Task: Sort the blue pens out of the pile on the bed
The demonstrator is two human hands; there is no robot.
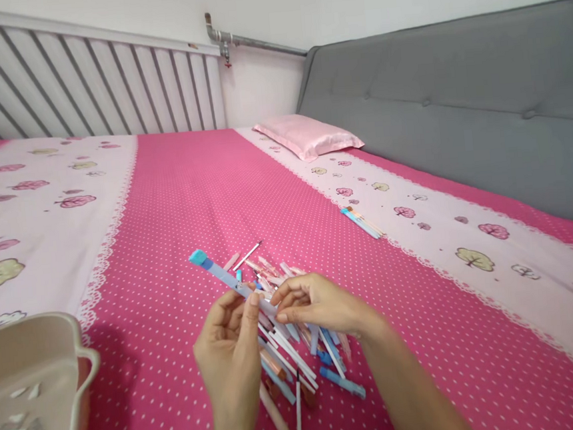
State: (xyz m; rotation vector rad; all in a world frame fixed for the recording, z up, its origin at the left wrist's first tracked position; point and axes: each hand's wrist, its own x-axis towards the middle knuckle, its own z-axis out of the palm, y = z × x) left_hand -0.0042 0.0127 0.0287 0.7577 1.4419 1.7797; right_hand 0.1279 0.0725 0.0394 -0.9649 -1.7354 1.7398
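A pile of pens and pencils [299, 354], blue, white and pink, lies on the pink dotted bedspread [204, 195] in front of me. My left hand [231, 353] pinches a blue pen [216, 269] with a teal cap that points up and left. My right hand [319, 302] is curled over the top of the pile, its fingertips meeting the same pen next to the left fingers. The pile's middle is hidden under both hands.
A beige basket [74, 367] with paper scraps inside stands at the lower left. A small bundle of blue pens [361, 222] lies apart to the right. A pink pillow [307, 135] sits by the grey padded headboard [457, 106]. A slatted radiator [85, 92] lines the far wall.
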